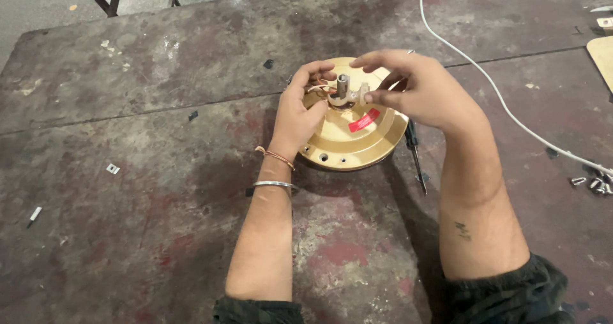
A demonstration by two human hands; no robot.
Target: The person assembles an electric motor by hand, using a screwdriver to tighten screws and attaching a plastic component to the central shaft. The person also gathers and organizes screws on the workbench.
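Note:
A round gold-coloured metal housing with a red sticker lies on a stained dark worktable. A short metal shaft with a cross bracket sticks up from its centre, with thin wires beside it. My left hand rests on the housing's left rim, its fingers curled by the wires at the shaft. My right hand reaches over from the right, and its fingertips pinch the right end of the bracket.
A screwdriver lies just right of the housing, partly under my right forearm. A white cable runs across the table's right side. Small screws sit at the right edge. A pale board corner shows at the far right.

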